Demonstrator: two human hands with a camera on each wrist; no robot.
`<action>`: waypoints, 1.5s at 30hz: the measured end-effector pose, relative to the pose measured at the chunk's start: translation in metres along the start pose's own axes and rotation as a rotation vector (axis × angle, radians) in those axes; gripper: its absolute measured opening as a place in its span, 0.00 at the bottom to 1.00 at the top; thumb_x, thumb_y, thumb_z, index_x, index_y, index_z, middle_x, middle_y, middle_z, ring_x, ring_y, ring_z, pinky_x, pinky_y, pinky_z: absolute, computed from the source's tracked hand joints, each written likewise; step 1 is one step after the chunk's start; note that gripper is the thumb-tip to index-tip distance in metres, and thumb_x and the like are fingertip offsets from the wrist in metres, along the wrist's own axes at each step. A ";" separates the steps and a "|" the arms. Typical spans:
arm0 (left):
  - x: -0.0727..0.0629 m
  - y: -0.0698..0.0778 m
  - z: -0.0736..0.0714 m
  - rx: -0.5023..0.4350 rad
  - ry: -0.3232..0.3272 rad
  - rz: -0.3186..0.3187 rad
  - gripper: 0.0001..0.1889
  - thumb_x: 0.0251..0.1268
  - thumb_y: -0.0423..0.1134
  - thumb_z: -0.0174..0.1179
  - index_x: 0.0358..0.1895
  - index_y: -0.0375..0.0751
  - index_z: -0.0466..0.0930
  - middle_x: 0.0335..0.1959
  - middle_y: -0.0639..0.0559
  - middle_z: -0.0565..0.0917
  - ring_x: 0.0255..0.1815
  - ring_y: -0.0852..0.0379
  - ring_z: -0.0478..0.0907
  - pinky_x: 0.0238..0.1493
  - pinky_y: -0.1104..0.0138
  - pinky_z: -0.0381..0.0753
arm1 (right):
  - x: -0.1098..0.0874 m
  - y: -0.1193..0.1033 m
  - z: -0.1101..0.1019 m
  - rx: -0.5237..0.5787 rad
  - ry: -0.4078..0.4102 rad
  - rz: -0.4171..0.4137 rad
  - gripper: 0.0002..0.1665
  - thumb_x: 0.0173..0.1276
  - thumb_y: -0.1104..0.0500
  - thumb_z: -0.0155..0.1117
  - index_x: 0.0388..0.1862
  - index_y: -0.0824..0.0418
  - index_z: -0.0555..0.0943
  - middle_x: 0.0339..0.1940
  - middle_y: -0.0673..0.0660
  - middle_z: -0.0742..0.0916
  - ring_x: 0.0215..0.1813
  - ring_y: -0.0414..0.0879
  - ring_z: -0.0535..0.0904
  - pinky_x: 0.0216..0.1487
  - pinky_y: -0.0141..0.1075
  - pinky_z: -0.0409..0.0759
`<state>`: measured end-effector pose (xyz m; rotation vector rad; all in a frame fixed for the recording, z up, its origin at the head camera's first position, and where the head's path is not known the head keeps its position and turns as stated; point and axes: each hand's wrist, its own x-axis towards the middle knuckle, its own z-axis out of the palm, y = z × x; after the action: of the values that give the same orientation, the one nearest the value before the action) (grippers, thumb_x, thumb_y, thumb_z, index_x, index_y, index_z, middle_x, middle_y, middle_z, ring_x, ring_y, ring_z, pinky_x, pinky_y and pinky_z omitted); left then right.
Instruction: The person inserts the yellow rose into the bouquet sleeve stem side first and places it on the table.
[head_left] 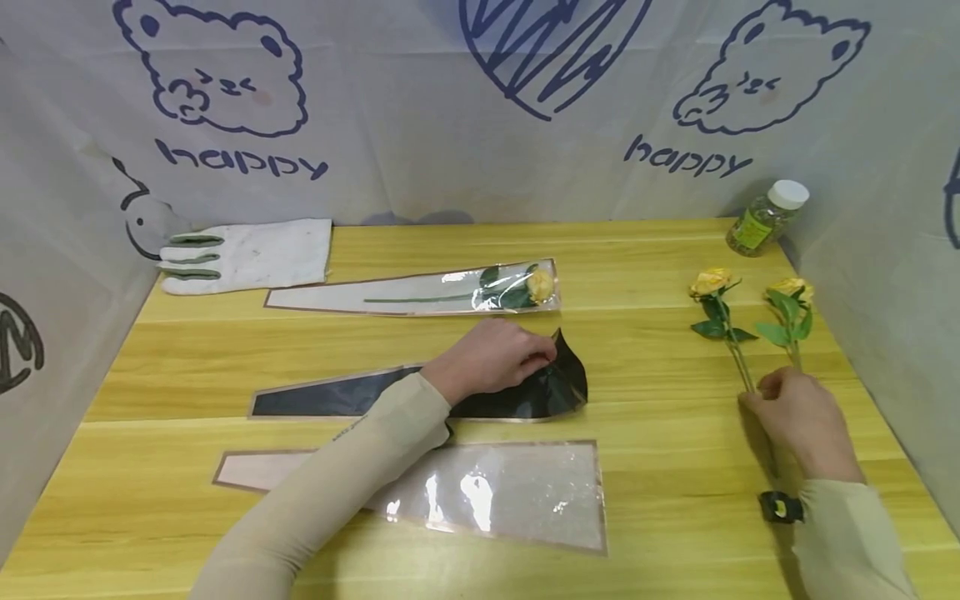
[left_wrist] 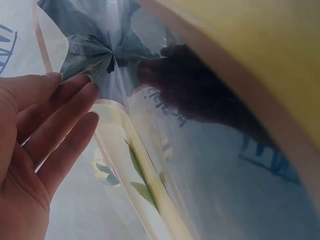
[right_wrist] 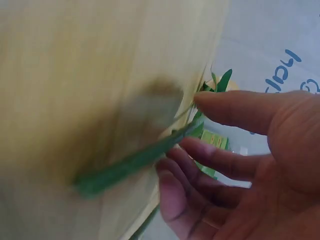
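My left hand (head_left: 498, 354) pinches the wide end of a black flower sleeve (head_left: 315, 398), lifting its upper film off the table. In the left wrist view the dark film (left_wrist: 112, 30) puckers near the fingertips. My right hand (head_left: 806, 421) pinches the stem of a yellow rose (head_left: 711, 283) between thumb and fingers; in the right wrist view the green stem (right_wrist: 135, 165) runs past the fingertips. Beside it lies a second yellow rose (head_left: 791, 292), its lower stem hidden behind the right hand.
Behind the black sleeve lies a clear sleeve (head_left: 322, 298) with a yellow rose (head_left: 538, 285) inside. Another clear sleeve (head_left: 540, 492) lies nearer me, partly under my left arm. A white work glove (head_left: 277, 254) is at the back left, a lidded jar (head_left: 765, 221) at the back right.
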<state>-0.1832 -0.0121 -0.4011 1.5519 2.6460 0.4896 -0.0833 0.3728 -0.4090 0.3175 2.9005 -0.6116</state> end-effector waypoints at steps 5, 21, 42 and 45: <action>0.000 0.000 0.001 -0.001 0.001 0.001 0.06 0.72 0.38 0.58 0.43 0.47 0.85 0.36 0.57 0.86 0.34 0.60 0.82 0.40 0.62 0.80 | 0.001 0.004 -0.004 -0.032 -0.094 0.010 0.20 0.71 0.54 0.59 0.44 0.73 0.77 0.39 0.71 0.82 0.40 0.66 0.77 0.36 0.54 0.74; 0.001 0.002 0.001 0.009 0.004 0.002 0.05 0.72 0.39 0.58 0.41 0.47 0.84 0.35 0.58 0.86 0.33 0.61 0.82 0.40 0.63 0.79 | 0.000 -0.008 -0.003 0.381 -0.189 -0.011 0.20 0.77 0.61 0.53 0.52 0.81 0.72 0.34 0.61 0.85 0.30 0.47 0.83 0.31 0.39 0.83; 0.005 0.002 -0.001 0.043 -0.026 0.015 0.06 0.73 0.38 0.57 0.42 0.47 0.84 0.35 0.57 0.86 0.33 0.60 0.82 0.39 0.63 0.80 | 0.005 -0.041 0.011 1.211 -0.121 -0.287 0.15 0.71 0.70 0.60 0.50 0.79 0.69 0.35 0.62 0.84 0.39 0.54 0.87 0.41 0.41 0.82; 0.004 0.002 -0.001 0.043 -0.028 0.013 0.06 0.73 0.38 0.57 0.43 0.47 0.84 0.37 0.57 0.86 0.34 0.60 0.82 0.40 0.63 0.80 | 0.005 -0.048 0.014 1.205 -0.109 -0.319 0.16 0.71 0.70 0.60 0.49 0.80 0.68 0.36 0.62 0.83 0.40 0.54 0.87 0.42 0.42 0.82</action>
<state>-0.1836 -0.0075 -0.3991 1.5756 2.6443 0.4115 -0.0980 0.3249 -0.4046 -0.0738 2.1122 -2.2594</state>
